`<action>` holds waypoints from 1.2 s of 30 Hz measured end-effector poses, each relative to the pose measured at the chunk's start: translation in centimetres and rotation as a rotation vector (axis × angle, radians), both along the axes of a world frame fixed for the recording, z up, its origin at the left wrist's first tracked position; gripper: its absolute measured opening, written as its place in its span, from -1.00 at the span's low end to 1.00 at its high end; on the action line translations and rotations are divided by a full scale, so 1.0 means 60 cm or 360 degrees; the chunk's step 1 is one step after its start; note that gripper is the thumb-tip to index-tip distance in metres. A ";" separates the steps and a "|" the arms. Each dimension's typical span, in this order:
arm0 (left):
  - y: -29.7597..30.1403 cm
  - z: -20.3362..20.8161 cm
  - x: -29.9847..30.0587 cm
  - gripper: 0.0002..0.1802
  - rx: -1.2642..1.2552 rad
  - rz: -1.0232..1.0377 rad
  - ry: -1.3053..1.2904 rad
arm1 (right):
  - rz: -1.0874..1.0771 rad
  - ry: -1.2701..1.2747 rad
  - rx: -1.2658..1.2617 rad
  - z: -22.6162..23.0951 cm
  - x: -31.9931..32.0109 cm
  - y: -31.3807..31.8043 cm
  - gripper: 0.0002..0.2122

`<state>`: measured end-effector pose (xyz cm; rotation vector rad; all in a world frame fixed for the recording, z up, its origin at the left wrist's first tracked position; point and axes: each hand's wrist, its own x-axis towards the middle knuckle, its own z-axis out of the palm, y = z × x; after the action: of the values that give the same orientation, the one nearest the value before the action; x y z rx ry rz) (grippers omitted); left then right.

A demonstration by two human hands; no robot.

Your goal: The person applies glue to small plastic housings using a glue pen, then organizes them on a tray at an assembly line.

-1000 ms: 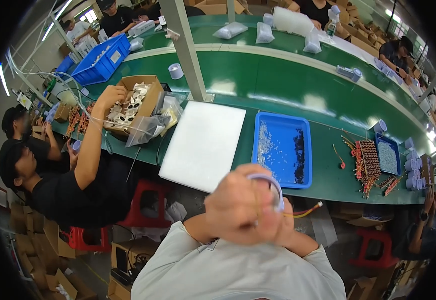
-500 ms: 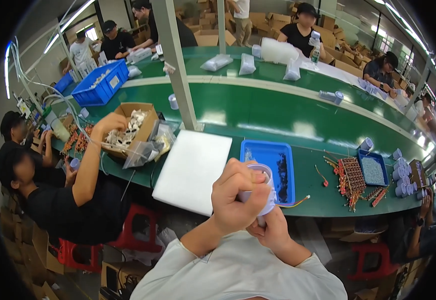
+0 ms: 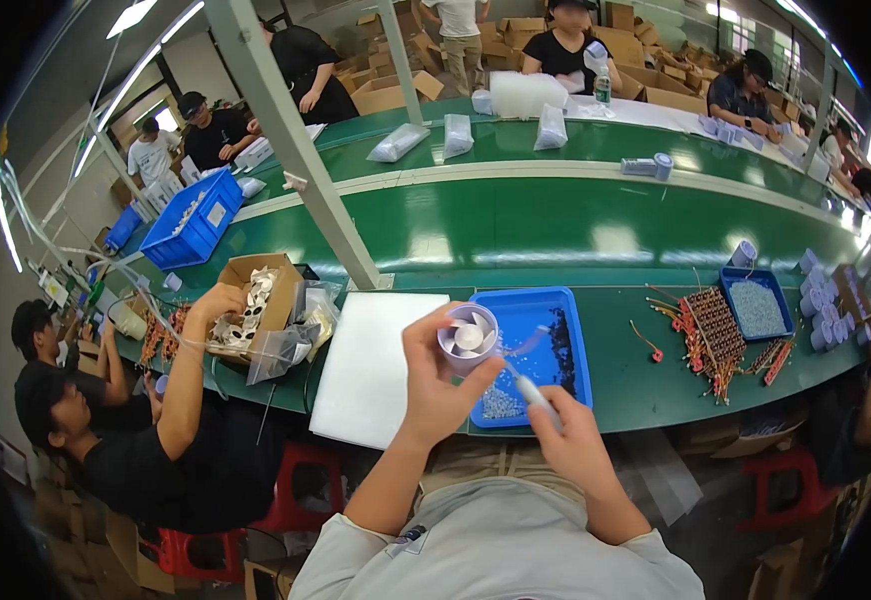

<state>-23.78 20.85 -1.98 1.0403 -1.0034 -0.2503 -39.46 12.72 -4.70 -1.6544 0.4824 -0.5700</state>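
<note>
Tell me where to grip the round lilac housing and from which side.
Probably grip the round lilac housing by its outer wall, from the left, as the left hand does: its open face looks up, so a side hold clears the white blades.

Label (image 3: 217,214) on blue crate (image 3: 197,240), bottle label (image 3: 603,95), no text readable

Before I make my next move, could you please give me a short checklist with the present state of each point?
1. Lavender round cup-shaped housing gripped by the left hand: ok.
2. White bladed wheel visible inside the housing's open side: ok.
3. Slender pale-grey handle held in the right hand: ok.
4. Handle's far end apart from the housing: cannot tell, blurred.
5. One of the hands free: not ok, both hold something.
6. Blue rectangular plastic tray on the green table: ok.
</note>
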 end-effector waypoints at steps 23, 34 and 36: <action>-0.124 -0.031 -0.046 -0.26 0.0333 -0.0063 -0.1399 | -0.0201 -0.0760 0.0393 0.071 -0.049 -0.101 -0.80; -0.218 0.003 0.166 -0.38 0.1197 0.0463 -0.2110 | -0.0343 -0.0679 0.0995 -0.007 -0.126 -0.127 -0.71; -0.258 -0.028 0.240 -0.34 0.1369 0.0618 -0.2147 | -0.0373 -0.0630 0.1018 -0.016 -0.127 -0.106 -0.71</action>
<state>-9.40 5.36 -3.66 2.2753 -1.9034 0.4838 -47.08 6.37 -5.66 -0.8564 0.5007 -0.7966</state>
